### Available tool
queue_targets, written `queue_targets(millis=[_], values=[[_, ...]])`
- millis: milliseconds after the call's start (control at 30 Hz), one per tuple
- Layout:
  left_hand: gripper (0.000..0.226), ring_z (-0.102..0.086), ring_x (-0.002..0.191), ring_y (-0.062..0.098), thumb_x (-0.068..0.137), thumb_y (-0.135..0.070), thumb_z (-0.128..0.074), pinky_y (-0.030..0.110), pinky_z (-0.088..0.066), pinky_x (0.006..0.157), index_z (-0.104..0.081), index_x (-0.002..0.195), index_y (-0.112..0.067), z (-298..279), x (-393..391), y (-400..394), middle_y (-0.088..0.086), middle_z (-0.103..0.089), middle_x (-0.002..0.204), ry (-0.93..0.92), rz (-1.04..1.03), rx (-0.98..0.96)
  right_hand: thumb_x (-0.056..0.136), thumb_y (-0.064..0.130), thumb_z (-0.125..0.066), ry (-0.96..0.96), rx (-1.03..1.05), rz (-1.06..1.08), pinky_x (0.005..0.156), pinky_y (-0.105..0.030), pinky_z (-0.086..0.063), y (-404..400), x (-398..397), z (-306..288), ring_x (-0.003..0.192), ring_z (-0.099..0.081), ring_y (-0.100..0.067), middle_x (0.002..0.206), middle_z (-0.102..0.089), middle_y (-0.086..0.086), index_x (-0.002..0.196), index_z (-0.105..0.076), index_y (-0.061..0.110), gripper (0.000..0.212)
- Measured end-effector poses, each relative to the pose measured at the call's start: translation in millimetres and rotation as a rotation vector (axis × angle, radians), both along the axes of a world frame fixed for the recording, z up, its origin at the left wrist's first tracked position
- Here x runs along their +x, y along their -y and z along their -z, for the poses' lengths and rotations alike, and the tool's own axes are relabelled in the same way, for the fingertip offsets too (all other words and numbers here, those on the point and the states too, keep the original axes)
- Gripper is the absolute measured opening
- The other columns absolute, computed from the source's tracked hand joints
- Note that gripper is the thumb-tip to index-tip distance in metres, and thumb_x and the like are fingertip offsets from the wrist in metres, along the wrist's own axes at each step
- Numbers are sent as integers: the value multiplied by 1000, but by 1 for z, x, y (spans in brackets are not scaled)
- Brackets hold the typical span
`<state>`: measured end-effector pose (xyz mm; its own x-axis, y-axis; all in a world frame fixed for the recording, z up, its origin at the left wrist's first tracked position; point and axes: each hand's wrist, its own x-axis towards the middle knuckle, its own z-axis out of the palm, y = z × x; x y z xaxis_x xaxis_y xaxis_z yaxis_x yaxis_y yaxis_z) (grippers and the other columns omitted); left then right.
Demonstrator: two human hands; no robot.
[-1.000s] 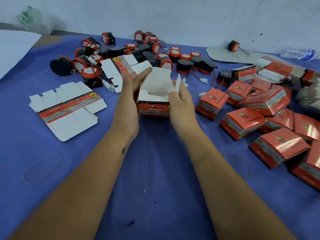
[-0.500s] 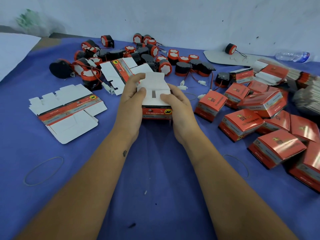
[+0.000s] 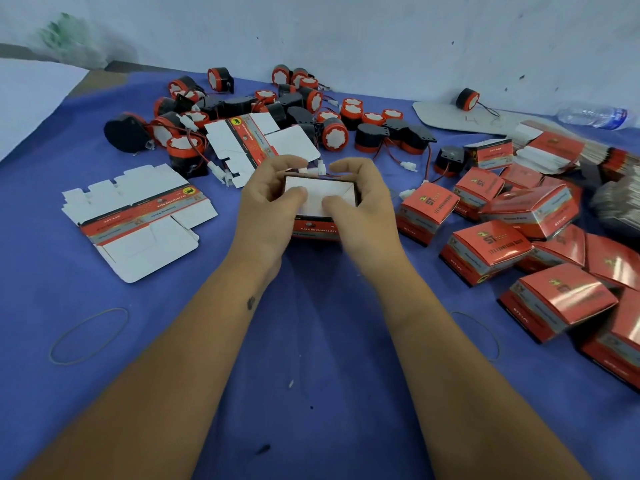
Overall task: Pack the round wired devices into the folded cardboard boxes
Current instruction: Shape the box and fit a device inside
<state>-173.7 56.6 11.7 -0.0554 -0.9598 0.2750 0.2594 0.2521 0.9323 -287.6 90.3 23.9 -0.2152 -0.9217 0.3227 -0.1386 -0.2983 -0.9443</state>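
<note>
My left hand (image 3: 268, 206) and right hand (image 3: 360, 206) grasp one small box (image 3: 320, 202) near the middle of the counter (image 3: 311, 341), fingers curled behind it, thumbs pressing its white flaps. The box is red and black outside. Two flat boxes (image 3: 138, 220) lie toward the left edge. The round devices (image 3: 334, 135), red and black with wires, are piled at the far edge; I cannot count them exactly.
</note>
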Motion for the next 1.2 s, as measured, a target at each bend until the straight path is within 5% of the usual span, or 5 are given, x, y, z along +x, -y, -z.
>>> queue_targets(millis=[300,500,733,867,1200], values=[[36,-68,90,3,100,-40,-37,21,-52,74,-71,87,-44,4,-6,4,-14,-75,92,58,-20,154,88,43,-38,-57,102,205,91,-48,-48,3,1,4,105,-54,-19,101,-58,9,93,-59,35,22],[34,-53,80,5,99,-41,-26,12,-38,69,-60,97,-44,8,-4,6,-19,-58,82,389,-160,40,92,26,-60,-41,93,120,72,-26,-51,2,-18,1,81,-59,-7,95,-65,13,98,-64,29,8],[34,-62,93,0,89,-34,-70,5,-47,71,-62,120,-22,2,35,13,-8,-69,105,479,28,21,73,3,-66,-1161,-201,283,98,-32,-22,-2,-5,8,116,-45,-26,121,-58,3,123,-59,22,55],[74,-58,103,-1,70,-17,-88,3,-46,72,-44,128,-30,8,37,16,-19,-58,115,511,22,-56,69,12,-59,-1214,-295,213,108,-35,-17,-5,3,4,116,-44,-26,118,-60,-5,124,-58,10,55],[50,-60,91,1,77,-16,-76,22,-50,71,-45,114,-31,17,29,20,-19,-60,100,684,-81,-94,78,31,-48,-1290,48,121,112,-30,23,8,20,3,78,-54,-14,64,-53,9,67,-54,20,16]])
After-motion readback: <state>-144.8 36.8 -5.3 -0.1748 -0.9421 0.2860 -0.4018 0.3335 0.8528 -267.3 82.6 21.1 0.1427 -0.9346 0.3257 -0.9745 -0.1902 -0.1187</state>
